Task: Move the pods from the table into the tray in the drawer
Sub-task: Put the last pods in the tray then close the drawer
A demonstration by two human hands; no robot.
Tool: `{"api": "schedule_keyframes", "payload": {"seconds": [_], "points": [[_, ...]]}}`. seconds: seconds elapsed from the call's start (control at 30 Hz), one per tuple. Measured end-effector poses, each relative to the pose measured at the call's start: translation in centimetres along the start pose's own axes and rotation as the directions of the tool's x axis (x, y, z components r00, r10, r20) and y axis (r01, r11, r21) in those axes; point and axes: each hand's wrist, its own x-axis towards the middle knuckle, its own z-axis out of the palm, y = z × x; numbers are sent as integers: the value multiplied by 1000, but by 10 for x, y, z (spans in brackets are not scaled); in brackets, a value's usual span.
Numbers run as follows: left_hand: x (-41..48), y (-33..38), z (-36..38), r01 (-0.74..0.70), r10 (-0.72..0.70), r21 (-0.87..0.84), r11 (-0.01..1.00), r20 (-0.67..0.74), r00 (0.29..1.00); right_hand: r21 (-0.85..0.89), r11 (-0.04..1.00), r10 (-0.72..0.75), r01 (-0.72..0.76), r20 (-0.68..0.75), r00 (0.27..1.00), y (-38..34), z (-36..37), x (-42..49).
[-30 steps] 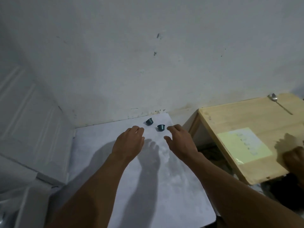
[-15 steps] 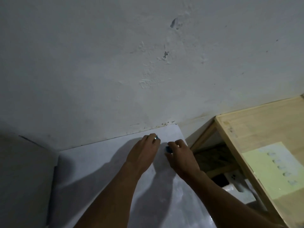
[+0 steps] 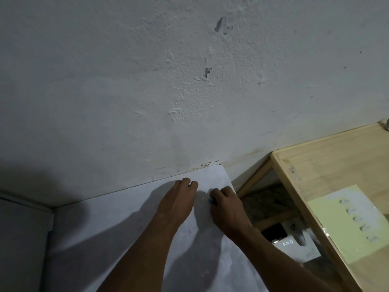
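Low at centre frame, the right hand (image 3: pixel 228 209) pinches a teal pod (image 3: pixel 210 200) beside the left hand (image 3: pixel 179 201), whose curled fingers may hide another, I cannot tell.

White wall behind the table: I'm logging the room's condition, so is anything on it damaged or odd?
Yes. The white plaster wall has a small dark chip near its middle and a shallow gouge higher up. Dark specks dot its base where it meets the white tabletop.
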Motion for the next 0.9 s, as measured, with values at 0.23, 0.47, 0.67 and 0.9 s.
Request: {"api": "schedule_keyframes", "payload": {"seconds": [0.23,0.47,0.67,0.9], "points": [[-45,9,-30,11,-24,-104,995,-132,991,-43,998,-46,42,-97,994,-10,-20,-29],[-110,35,-71,93,-139,-174,980,-275,951,-11,984,-180,180,-165,970,-35,-59,-85],[-192,61,-88,188,-224,-138,972,-339,914,47,959,-268,279,-163,949,-50,-68,-152],[-291,70,-98,255,-267,-85,963,-407,874,35,893,-436,449,-188,880,-85,-58,-217]]}}
